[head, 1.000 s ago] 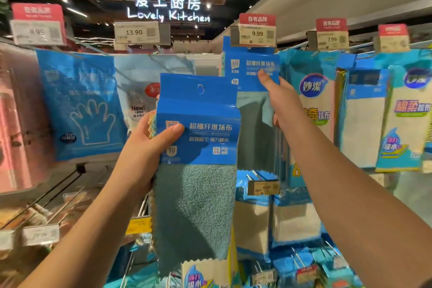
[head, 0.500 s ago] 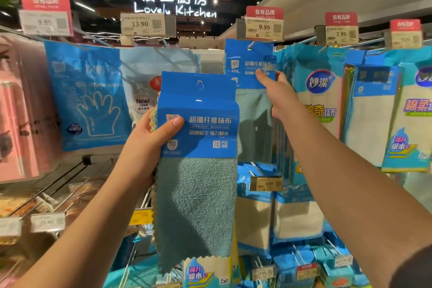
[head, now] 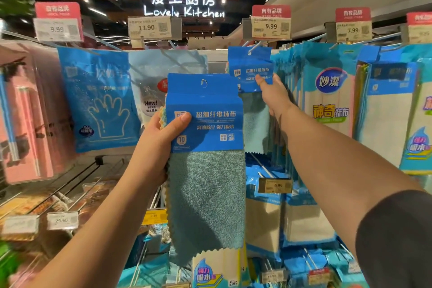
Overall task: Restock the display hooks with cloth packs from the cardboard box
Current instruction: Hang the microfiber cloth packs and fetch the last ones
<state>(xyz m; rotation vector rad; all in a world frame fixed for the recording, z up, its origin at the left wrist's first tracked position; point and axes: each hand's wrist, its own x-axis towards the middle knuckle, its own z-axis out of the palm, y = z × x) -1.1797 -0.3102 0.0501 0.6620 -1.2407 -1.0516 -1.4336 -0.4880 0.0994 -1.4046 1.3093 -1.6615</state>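
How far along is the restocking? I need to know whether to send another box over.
One cloth pack looks threaded on the hook under the 9.99 tag, with the right hand pinching its header. The left hand grips the next pack, not yet hung. That hook shows little behind its front pack, so there is room. The cardboard box is out of view, so the remaining stock cannot be judged.

Shop, kitchenware aisle of a supermarket. Lit sign (head: 184,4) reads "Lovely Kitchen". Price tags (head: 271,27) show 9.99, 13.90, 7.99 above hooks (head: 253,47). Packaged cloth packs (head: 250,70) and gloves (head: 100,98) hang in rows.
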